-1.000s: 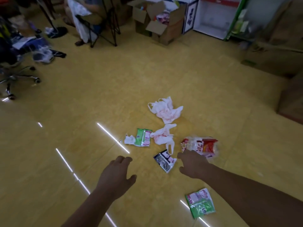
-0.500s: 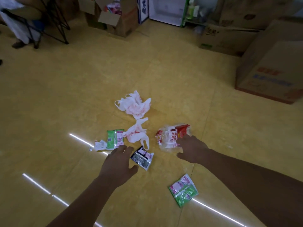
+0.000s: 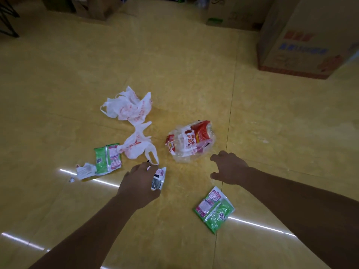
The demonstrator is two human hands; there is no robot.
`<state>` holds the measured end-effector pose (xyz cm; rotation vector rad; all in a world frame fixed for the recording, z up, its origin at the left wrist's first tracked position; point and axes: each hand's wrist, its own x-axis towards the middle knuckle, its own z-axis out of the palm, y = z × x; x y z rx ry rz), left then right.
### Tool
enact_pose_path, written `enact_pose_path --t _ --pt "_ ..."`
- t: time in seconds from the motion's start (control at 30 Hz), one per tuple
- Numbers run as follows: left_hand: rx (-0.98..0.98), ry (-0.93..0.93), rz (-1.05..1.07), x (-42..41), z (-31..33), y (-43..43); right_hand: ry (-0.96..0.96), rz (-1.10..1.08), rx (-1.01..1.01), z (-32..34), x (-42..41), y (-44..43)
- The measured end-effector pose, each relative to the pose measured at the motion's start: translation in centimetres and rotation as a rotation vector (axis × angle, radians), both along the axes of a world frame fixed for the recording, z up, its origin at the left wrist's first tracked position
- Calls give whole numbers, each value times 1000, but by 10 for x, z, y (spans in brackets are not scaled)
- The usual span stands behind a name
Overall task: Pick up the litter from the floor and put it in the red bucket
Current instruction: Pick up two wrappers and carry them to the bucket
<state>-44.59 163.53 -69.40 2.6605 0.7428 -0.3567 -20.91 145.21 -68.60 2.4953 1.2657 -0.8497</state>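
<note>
- The clear bread bag [image 3: 191,141] carries red and white Chinese characters, too blurred to read.
- The cardboard box [image 3: 303,41] shows red and blue print, unreadable.
- Red print on the white plastic bags [image 3: 129,107] is illegible.

I'm looking down at a glossy yellow floor [image 3: 174,65], mottled like vinyl or polished tile, with thin dark seams [image 3: 231,117] crossing it. Bright white streaks of ceiling light [image 3: 256,224] reflect off it near me, on both left and right. On the far right stands a large cardboard box [image 3: 303,35] with red and blue print on its side. More brown cartons [image 3: 231,14] line the far edge, dim and blurred. At the far left I can see the black legs of a folding frame [image 3: 7,16]. The room is dimly lit overall.
</note>
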Motion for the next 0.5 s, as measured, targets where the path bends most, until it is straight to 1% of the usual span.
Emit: enact_pose_path --t 0.17,0.33,0.5 --pt "83 68 -92 21 -66 -1 -7 -41 12 -70 13 -16" --pt "100 112 -131 38 -137 9 -24 -67 24 -139 26 -29" --pt "142 138 -188 53 -192 28 -12 -69 21 -196 40 -32"
